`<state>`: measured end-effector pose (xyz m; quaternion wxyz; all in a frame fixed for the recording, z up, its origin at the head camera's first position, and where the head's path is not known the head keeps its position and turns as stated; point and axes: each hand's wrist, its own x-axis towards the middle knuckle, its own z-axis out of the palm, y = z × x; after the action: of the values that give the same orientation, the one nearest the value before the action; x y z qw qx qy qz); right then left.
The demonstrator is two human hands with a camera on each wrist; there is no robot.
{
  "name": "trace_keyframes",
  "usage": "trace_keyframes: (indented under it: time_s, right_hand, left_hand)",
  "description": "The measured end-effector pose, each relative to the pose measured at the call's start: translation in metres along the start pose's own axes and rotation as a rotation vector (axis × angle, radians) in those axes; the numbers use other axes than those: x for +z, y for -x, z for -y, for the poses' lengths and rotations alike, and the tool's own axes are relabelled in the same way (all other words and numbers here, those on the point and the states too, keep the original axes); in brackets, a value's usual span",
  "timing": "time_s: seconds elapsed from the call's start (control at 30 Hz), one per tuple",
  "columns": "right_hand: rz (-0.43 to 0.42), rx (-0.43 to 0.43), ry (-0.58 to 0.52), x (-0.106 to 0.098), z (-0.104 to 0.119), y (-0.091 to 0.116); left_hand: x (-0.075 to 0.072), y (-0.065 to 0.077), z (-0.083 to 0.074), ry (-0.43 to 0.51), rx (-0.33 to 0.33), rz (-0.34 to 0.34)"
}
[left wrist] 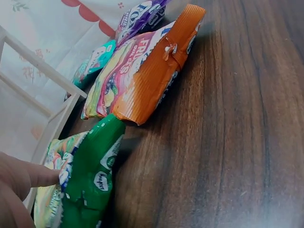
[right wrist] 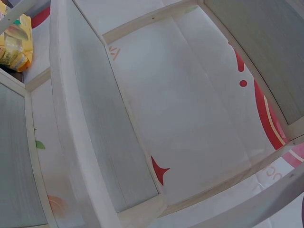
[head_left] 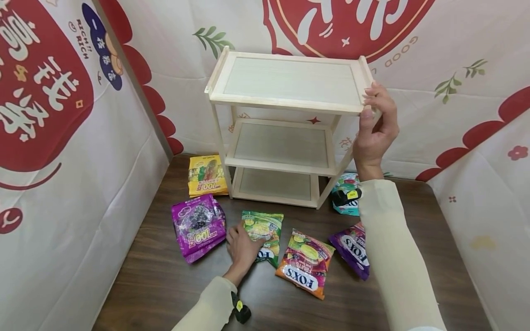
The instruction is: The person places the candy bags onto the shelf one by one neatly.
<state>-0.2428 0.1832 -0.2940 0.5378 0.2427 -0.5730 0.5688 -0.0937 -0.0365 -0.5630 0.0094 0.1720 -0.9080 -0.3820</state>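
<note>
My left hand is at the left edge of a green Fox's candy bag lying on the table. Its thumb lies across the bag's front, and the fingers are along the bag's side; the left wrist view shows a digit pressed to the green bag. With my right hand I grip the top right corner of a pale wooden three-tier shelf, thumb in front and fingers over the side rail. In the right wrist view the shelf's frame fills the picture, with the hand out of sight.
Right of the green bag lie an orange-and-red Fox's bag and a purple Fox's bag. A teal bag is partly hidden by the right wrist. Purple and yellow candy bags lie left. Printed cloth encloses the table.
</note>
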Motion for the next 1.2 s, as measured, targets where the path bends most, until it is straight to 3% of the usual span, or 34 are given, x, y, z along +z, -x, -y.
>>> trace_keyframes:
  time_s: [0.4, 0.6, 0.77, 1.0, 1.2]
  right_hand:
    - [0.001, 0.005, 0.014, 0.000, 0.004, -0.001]
    - [0.001, 0.012, 0.016, -0.002, 0.004, -0.001]
    - [0.011, 0.013, 0.018, -0.001, 0.004, -0.001]
    - [0.012, 0.015, 0.030, 0.000, 0.005, 0.000]
    - [0.012, 0.018, 0.021, 0.000, 0.004, 0.000]
  left_hand:
    - [0.004, -0.006, 0.008, 0.041, 0.003, 0.004]
    - [0.003, -0.009, 0.016, 0.066, 0.048, 0.003]
    - [-0.001, -0.012, 0.023, 0.185, 0.069, -0.005]
    - [-0.004, -0.010, 0.028, 0.388, 0.047, -0.017]
    - [-0.007, -0.008, 0.022, 0.448, 0.004, -0.022]
